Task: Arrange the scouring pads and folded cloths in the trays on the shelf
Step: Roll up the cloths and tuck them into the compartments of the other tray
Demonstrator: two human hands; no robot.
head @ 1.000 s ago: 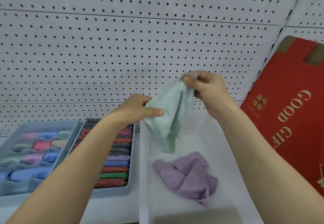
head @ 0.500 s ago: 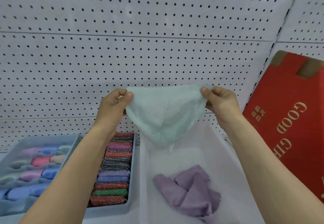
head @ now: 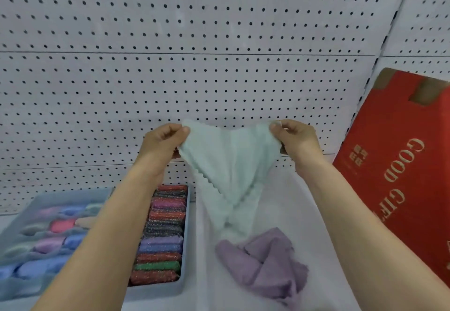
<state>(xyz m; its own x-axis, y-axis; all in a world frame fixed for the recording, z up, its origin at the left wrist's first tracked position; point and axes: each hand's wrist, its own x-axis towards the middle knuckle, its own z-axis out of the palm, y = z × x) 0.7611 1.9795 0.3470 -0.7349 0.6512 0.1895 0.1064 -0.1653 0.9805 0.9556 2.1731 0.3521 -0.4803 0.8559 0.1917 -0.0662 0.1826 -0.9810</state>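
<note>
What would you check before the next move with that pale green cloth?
1. Left hand pinches one top corner of the pale green fleecy cloth: ok.
2. Right hand pinches the other top corner: ok.
3. Cloth hangs smooth for folding: not ok, it sags in creases.
4. Its lower tip clear of the crumpled purple cloth: cannot tell.
5. Free slot in the grey-blue tray of rolled cloths: cannot tell.

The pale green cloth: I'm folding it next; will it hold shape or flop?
Probably floppy: the pale green cloth, pinched at its corners by left hand and right hand, sags to a point. Likely light, since fingertip pinches carry it.
</note>
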